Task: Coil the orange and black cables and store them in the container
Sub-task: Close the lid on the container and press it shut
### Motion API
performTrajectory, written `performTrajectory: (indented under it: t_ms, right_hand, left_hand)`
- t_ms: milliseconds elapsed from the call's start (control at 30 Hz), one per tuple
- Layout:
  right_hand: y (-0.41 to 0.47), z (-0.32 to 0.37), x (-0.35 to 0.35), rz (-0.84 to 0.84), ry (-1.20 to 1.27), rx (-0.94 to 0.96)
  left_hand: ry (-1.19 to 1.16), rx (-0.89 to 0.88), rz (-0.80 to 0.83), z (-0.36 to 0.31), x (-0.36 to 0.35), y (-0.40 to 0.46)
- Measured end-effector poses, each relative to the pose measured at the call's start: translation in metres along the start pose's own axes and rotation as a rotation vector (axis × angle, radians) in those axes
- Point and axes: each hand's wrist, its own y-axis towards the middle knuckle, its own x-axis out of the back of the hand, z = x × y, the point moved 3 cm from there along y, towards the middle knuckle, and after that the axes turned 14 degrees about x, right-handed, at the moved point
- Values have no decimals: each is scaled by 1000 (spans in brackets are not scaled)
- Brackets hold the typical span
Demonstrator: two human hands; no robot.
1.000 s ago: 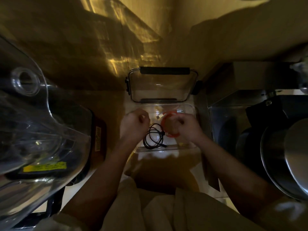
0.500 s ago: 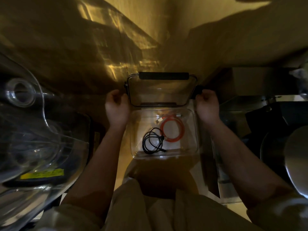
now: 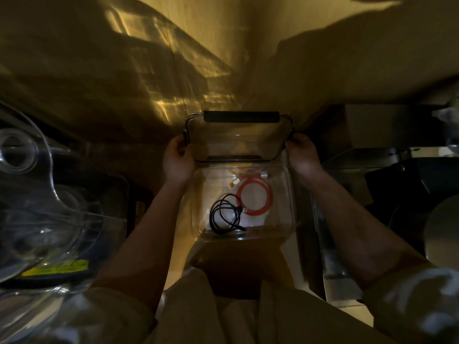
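Observation:
A clear container [image 3: 290, 194] stands on the counter in front of me. Inside it lie a coiled orange cable [image 3: 255, 194] on the right and a coiled black cable [image 3: 223, 214] on the left, touching each other. Behind the container a clear lid [image 3: 236, 140] with a black handle bar along its far edge stands tilted up. My left hand [image 3: 177, 158] grips the lid's left edge. Its right edge is held by my right hand [image 3: 301, 157].
A large clear plastic jug [image 3: 37, 207] on a dark appliance with a yellow label [image 3: 56, 268] fills the left side. Dark pots and a metal lid [image 3: 439, 227] sit at the right. A wall rises close behind the lid.
Both hands left the cables in the container, moved out and back to the lid's two sides, and now grip its edges.

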Motion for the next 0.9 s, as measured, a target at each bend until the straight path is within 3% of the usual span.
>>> performTrajectory:
  t_ms: [167, 367, 633, 900]
  right_hand:
    - [4, -10, -1, 8, 135, -83]
    - [-12, 0, 2, -20, 218, -73]
    - [-39, 10, 17, -92, 414, 46]
    - [-76, 2, 39, -101, 704, -36]
  left_hand:
    - [41, -25, -58, -4, -3, -2]
    - [-139, -44, -68, -4, -2, -18]
    - [-451, 134, -90, -8, 16, -41]
    - [-580, 206, -56, 2, 44, -72]
